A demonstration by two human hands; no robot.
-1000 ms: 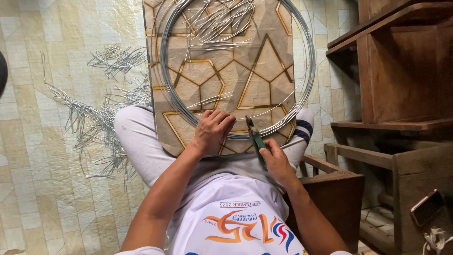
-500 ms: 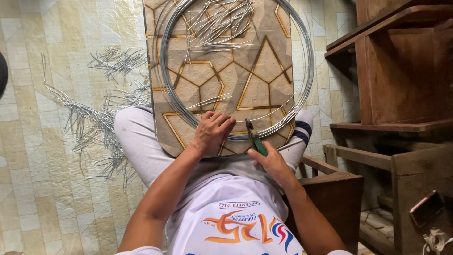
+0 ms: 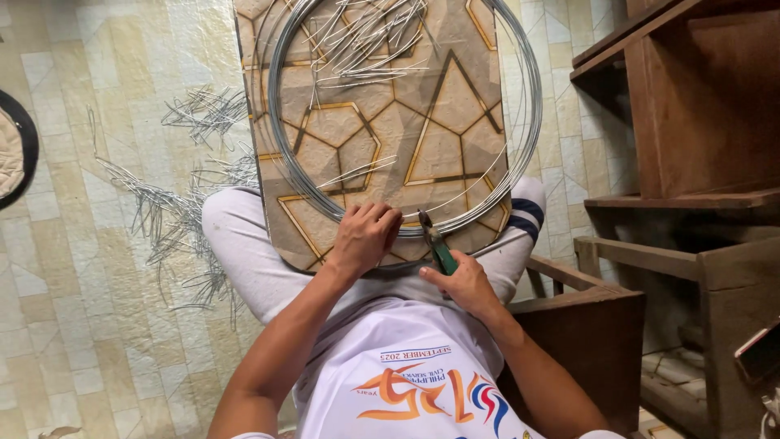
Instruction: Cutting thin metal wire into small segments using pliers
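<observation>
A tan board (image 3: 439, 154) with a geometric pattern rests on my lap. A large coil of silver wire (image 3: 284, 122) lies on it, with a heap of short cut wire pieces (image 3: 366, 36) at its far end. My left hand (image 3: 364, 236) pinches the coil's near edge against the board. Just to its right, my right hand (image 3: 467, 284) grips green-handled pliers (image 3: 439, 248), whose jaws sit at the wire beside my left fingers.
Many cut wire pieces (image 3: 175, 211) lie scattered on the tiled floor to the left. Dark wooden furniture (image 3: 691, 162) stands on the right, with a wooden seat frame (image 3: 585, 317) beside my right arm. A round dark-rimmed object (image 3: 16, 150) sits at the left edge.
My right hand and the pliers have shifted slightly toward the wire at my left fingers. The board, coil and left hand have hardly moved.
</observation>
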